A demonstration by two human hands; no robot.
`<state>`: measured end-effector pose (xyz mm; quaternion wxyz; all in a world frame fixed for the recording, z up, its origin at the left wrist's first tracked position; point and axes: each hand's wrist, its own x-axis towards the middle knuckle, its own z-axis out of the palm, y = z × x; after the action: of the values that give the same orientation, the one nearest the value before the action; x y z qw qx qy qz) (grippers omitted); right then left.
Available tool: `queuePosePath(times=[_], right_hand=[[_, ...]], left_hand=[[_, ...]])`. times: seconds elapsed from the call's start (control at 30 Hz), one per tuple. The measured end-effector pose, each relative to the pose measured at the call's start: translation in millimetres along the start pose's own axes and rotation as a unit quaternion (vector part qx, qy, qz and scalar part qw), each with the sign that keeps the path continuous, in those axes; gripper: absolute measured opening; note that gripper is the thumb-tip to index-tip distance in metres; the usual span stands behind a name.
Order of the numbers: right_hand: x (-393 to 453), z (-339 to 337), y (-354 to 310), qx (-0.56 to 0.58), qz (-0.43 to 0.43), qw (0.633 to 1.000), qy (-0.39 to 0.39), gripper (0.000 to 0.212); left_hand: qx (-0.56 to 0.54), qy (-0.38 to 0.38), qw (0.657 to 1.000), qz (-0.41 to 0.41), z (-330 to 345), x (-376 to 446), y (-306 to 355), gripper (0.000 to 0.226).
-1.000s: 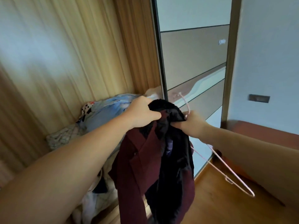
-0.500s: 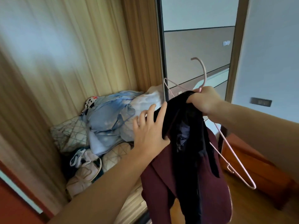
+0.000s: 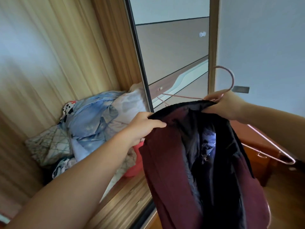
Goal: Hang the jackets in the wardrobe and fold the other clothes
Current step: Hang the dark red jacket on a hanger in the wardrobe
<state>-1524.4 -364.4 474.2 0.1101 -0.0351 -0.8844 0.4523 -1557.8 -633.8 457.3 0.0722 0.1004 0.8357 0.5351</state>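
Before the wardrobe (image 3: 115, 207) with heaped bedding (image 3: 92, 123) — both hands' fingers (image 3: 158, 124) pinching the jacket (image 3: 173, 162) collar.

Wood-grain wardrobe interior (image 3: 49, 47), dark-framed sliding door (image 3: 171, 52), pale wall (image 3: 264, 38), wooden floor (image 3: 287, 195).

Two bare forearms enter the frame, one from the lower left corner and one from the right edge. No sleeve, cuff or glove covers either of them as far as the frame shows; any clothing on the upper arms lies outside the picture. The left hand (image 3: 144, 125), near the centre of the frame, wears no ring, and its wrist carries no watch or band. The right hand (image 3: 225, 104), in the middle right of the frame, is likewise bare, with nothing worn at the wrist. The fingernails seen on the left hand look short and unpainted.
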Motion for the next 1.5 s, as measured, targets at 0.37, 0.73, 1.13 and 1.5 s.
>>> queuePosePath(times=[0.37, 0.73, 1.13, 1.5], right_hand=[[-29, 21, 57, 0.278, 0.092, 0.956, 0.014, 0.04], [-47, 35, 92, 0.324, 0.088, 0.94, -0.053, 0.047], [-48, 43, 57, 0.122, 0.028, 0.99, -0.071, 0.037], [-61, 90, -8, 0.176, -0.018, 0.983, -0.053, 0.042]], left_hand=[[-0.009, 0.04, 0.995, -0.091, 30, 14, -6, 0.013], [0.043, 0.159, 0.982, -0.094, -21, 0, 10, 0.013], [0.181, 0.237, 0.954, 0.015, -64, -16, 58, 0.015], [0.444, 0.137, 0.858, 0.218, -27, -52, 89, 0.017]])
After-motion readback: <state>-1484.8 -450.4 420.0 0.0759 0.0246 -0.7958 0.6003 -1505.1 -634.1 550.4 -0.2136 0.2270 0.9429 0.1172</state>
